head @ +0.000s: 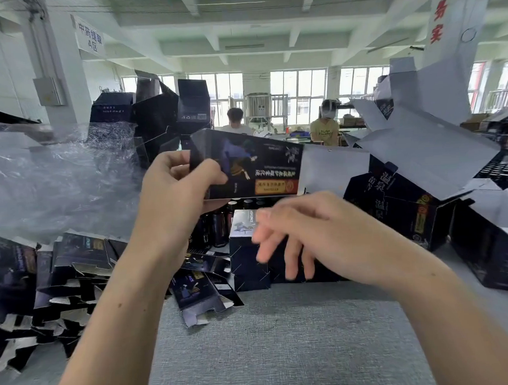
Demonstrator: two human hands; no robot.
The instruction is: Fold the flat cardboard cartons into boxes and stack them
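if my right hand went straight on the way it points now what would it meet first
Most likely the small upright box on the table: the right hand is open and aimed left and down at it. The hand is blurred and depth is unclear, so it might pass in front.

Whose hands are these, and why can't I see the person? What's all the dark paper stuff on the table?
No machine here: a camera worn on a person's head looks down, so you see only their arms. The left hand grips a dark printed carton above the grey table. The right hand is open, holding nothing. On the left lies a heap of flat cartons; on the right, folded boxes are piled up.
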